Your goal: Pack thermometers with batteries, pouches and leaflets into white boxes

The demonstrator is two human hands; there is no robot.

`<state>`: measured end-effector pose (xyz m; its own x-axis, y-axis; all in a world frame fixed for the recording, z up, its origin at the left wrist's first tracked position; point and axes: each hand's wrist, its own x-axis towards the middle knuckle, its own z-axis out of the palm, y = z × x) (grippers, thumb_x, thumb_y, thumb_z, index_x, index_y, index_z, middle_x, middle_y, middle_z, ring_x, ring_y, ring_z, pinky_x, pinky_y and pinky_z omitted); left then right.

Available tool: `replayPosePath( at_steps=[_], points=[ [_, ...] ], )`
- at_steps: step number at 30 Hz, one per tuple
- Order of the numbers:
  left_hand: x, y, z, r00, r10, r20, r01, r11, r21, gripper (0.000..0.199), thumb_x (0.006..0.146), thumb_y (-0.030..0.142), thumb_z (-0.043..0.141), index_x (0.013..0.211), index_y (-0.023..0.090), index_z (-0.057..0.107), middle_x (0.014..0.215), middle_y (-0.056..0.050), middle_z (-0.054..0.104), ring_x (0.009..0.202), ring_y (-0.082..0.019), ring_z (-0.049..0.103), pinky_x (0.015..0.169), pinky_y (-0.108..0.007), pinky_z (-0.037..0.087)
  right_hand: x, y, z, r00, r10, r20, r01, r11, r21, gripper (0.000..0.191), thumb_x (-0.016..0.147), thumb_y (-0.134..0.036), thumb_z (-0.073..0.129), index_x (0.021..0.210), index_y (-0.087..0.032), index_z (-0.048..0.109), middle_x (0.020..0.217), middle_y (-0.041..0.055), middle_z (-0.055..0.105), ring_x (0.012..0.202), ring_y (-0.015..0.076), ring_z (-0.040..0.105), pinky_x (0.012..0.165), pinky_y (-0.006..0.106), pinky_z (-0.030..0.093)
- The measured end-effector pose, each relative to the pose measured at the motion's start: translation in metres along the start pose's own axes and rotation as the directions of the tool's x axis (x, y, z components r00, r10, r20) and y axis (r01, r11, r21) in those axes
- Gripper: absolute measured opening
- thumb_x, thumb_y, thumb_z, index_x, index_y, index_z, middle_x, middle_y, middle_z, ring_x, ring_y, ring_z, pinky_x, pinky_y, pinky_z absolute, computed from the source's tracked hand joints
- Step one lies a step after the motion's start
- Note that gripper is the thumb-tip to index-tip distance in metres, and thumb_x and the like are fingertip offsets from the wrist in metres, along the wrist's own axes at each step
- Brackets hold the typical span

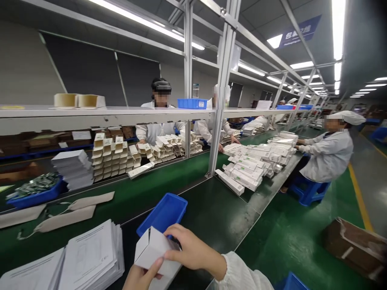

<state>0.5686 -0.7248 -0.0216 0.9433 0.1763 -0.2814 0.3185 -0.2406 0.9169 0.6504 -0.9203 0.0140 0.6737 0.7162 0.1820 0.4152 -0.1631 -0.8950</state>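
Note:
A white cardboard box (156,249) is held between my two hands near the bottom of the view, its top end tilted up toward the bench. My left hand (142,278) grips its lower left side, thumb on the front face. Across its right side, my right hand (189,247) has its fingers wrapped over the upper edge and its thumb on the front. Just beyond the box lies a blue plastic tray (163,212). Stacks of printed leaflets (90,253) lie to the left of my hands.
Flat beige pouches (69,217) with cords lie on the green belt (127,189). Past it stand open cartons (110,157) and a blue tray of packets (39,189). Long white boxes (250,161) are piled along the bench. Co-workers sit across and at right. A metal post (222,92) rises ahead.

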Motion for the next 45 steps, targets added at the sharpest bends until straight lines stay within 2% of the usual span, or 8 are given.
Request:
replayPosePath(
  at_steps=[6, 11, 16, 21, 25, 34, 39, 45],
  points=[
    [0.028, -0.001, 0.001, 0.994, 0.107, 0.026, -0.1, 0.974, -0.203, 0.07, 0.08, 0.067, 0.065, 0.121, 0.011, 0.059, 0.093, -0.009, 0.072, 0.069, -0.02, 0.064, 0.066, -0.033, 0.056, 0.038, 0.018, -0.005, 0.995, 0.071, 0.066, -0.071, 0.997, -0.006, 0.046, 0.082, -0.037, 0.075, 0.123, -0.019, 0.063, 0.117, 0.0085, 0.062, 0.103, 0.0239, 0.061, 0.09, 0.037, 0.05],
    [0.059, 0.015, -0.006, 0.987, 0.159, 0.005, -0.156, 0.976, -0.153, 0.063, 0.083, 0.062, 0.065, 0.117, 0.01, 0.057, 0.074, -0.004, 0.068, 0.056, -0.015, 0.06, 0.054, -0.026, 0.05, 0.075, 0.04, -0.01, 0.993, 0.079, 0.093, -0.088, 0.992, 0.093, 0.043, 0.085, -0.043, 0.071, 0.117, -0.016, 0.063, 0.116, 0.0096, 0.067, 0.103, 0.0246, 0.063, 0.092, 0.038, 0.049],
    [0.091, 0.022, -0.01, 0.993, 0.106, -0.043, -0.112, 0.979, -0.171, 0.058, 0.082, 0.061, 0.067, 0.113, 0.013, 0.059, 0.072, -0.002, 0.068, 0.054, -0.014, 0.062, 0.053, -0.025, 0.051, 0.109, 0.068, -0.017, 0.988, 0.111, 0.11, -0.125, 0.983, 0.133, 0.048, 0.082, -0.057, 0.069, 0.105, -0.015, 0.064, 0.107, 0.0104, 0.069, 0.097, 0.0252, 0.064, 0.088, 0.04, 0.049],
    [0.118, 0.017, -0.004, 0.998, -0.031, -0.058, 0.021, 0.987, -0.162, 0.047, 0.091, 0.054, 0.063, 0.11, 0.011, 0.059, 0.068, -0.001, 0.066, 0.051, -0.012, 0.062, 0.051, -0.025, 0.053, 0.134, 0.093, -0.022, 0.977, 0.172, 0.125, -0.193, 0.964, 0.181, 0.048, 0.072, -0.062, 0.075, 0.082, -0.017, 0.06, 0.08, 0.0047, 0.064, 0.079, 0.0214, 0.061, 0.075, 0.037, 0.048],
    [0.131, 0.013, -0.002, 0.996, -0.09, -0.019, 0.086, 0.981, -0.172, 0.036, 0.098, 0.046, 0.055, 0.106, 0.011, 0.061, 0.069, 0.001, 0.065, 0.052, -0.01, 0.061, 0.052, -0.023, 0.054, 0.138, 0.098, -0.025, 0.957, 0.218, 0.189, -0.264, 0.927, 0.267, 0.052, 0.068, -0.063, 0.078, 0.087, -0.017, 0.061, 0.087, 0.0056, 0.064, 0.083, 0.0217, 0.062, 0.078, 0.037, 0.049],
    [0.129, 0.015, -0.006, 0.993, -0.016, 0.113, 0.039, 0.979, -0.202, 0.044, 0.096, 0.048, 0.058, 0.118, 0.01, 0.056, 0.071, -0.001, 0.067, 0.056, -0.012, 0.065, 0.055, -0.023, 0.055, 0.131, 0.091, -0.037, 0.912, 0.283, 0.295, -0.394, 0.804, 0.445, 0.058, 0.06, -0.055, 0.088, 0.094, -0.016, 0.061, 0.098, 0.006, 0.066, 0.097, 0.0223, 0.066, 0.093, 0.037, 0.05],
    [0.128, 0.017, -0.006, 0.991, 0.026, 0.129, 0.0, 0.98, -0.198, 0.052, 0.092, 0.055, 0.06, 0.116, 0.01, 0.057, 0.072, -0.003, 0.067, 0.055, -0.012, 0.065, 0.054, -0.023, 0.055, 0.131, 0.092, -0.041, 0.91, 0.269, 0.317, -0.393, 0.804, 0.447, 0.058, 0.062, -0.052, 0.088, 0.097, -0.014, 0.063, 0.103, 0.0097, 0.068, 0.1, 0.0243, 0.066, 0.093, 0.038, 0.049],
    [0.135, 0.012, -0.007, 0.992, 0.011, 0.126, 0.008, 0.989, -0.15, 0.047, 0.094, 0.05, 0.06, 0.119, 0.01, 0.055, 0.073, -0.003, 0.068, 0.055, -0.012, 0.066, 0.052, -0.022, 0.055, 0.133, 0.101, -0.04, 0.911, 0.274, 0.307, -0.389, 0.818, 0.424, 0.054, 0.065, -0.049, 0.087, 0.101, -0.014, 0.067, 0.102, 0.0087, 0.069, 0.102, 0.024, 0.066, 0.093, 0.037, 0.049]
  ],
)
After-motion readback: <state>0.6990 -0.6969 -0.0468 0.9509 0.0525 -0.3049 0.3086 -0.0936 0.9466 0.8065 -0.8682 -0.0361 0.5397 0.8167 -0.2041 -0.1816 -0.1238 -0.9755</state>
